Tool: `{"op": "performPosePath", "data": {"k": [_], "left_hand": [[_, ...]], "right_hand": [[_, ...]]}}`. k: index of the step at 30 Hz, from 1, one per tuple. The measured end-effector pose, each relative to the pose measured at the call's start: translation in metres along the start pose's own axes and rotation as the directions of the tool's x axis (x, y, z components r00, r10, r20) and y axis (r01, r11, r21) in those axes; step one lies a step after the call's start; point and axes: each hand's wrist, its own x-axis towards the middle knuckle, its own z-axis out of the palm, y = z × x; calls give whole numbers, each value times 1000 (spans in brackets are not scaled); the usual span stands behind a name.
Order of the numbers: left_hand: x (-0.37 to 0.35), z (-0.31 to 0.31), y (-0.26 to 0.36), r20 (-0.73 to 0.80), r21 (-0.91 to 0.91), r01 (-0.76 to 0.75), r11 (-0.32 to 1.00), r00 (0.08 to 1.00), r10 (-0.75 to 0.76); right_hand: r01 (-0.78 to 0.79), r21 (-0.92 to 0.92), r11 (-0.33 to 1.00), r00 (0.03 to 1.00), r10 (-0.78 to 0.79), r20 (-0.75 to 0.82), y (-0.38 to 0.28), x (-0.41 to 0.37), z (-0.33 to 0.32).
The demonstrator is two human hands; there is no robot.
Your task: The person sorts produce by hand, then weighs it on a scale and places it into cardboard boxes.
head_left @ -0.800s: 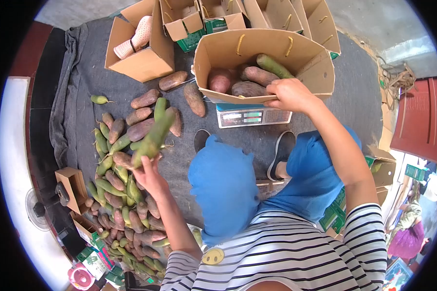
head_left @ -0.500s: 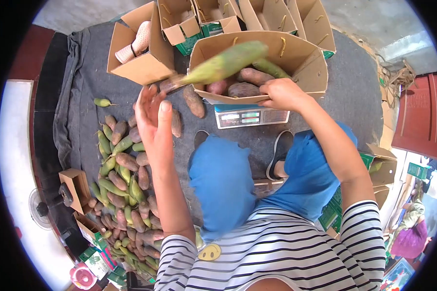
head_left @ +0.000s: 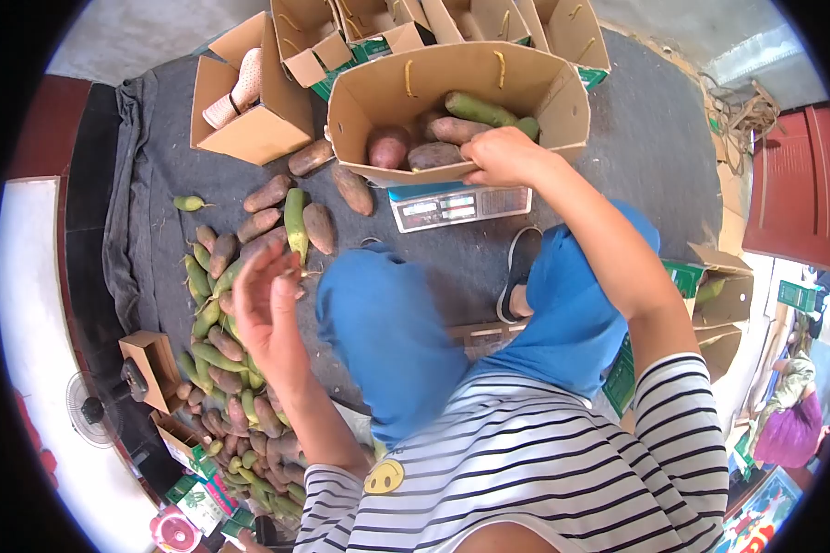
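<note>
My right hand (head_left: 509, 155) grips the front rim of a large open cardboard box (head_left: 378, 72) with yellow cord handles. Inside are a green radish (head_left: 480, 110) and several reddish-brown roots (head_left: 436, 155), partly hidden by the rim and my hand. The box rests on a digital scale (head_left: 461, 210). At the left, my left hand (head_left: 272, 318) has its fingers apart, beside the thin root end of a long green radish (head_left: 295, 221) lying on the dark floor cloth. Brown roots (head_left: 319, 229) lie around that radish.
A heap of green radishes and brown roots (head_left: 240, 405) covers the floor at my left. A box with a pink netted item (head_left: 240, 92) and several open boxes (head_left: 475, 23) stand behind the scale. A standing fan (head_left: 92, 410) is far left; another person (head_left: 788, 424) is far right.
The long green radish that was swinging over the box now lies on the floor at the left. My left hand has lowered towards me; my right hand still grips the rim.
</note>
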Motion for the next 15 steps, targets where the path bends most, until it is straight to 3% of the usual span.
{"op": "performPosePath", "data": {"k": [3,5,6,9,10,11,13,15], "left_hand": [[0,32,55,44,-6,-180,984,983,180],[11,67,81,82,-59,-278,959,956,282],[17,87,91,96,-59,-288,956,951,293],[52,132,81,449,178,-398,900,846,286],[62,146,63,540,273,-468,840,798,269],[70,158,43,612,343,-668,661,692,382],[75,168,11,726,525,-687,503,670,157],[77,167,-25,759,609,-713,347,651,6]], "right_hand": [[0,20,1000,1000,0,9,-2,-5,-12],[-116,114,987,992,109,62,-11,-7,-33],[-87,143,986,995,92,-29,-10,-8,-35],[-99,166,981,974,130,-186,1,-7,-37],[-105,82,991,963,122,-241,6,-7,-35],[-126,79,989,958,142,-249,7,-12,-38],[-165,71,984,947,179,-267,8,-19,-48],[-180,62,982,897,189,-399,19,-21,-46]]}}
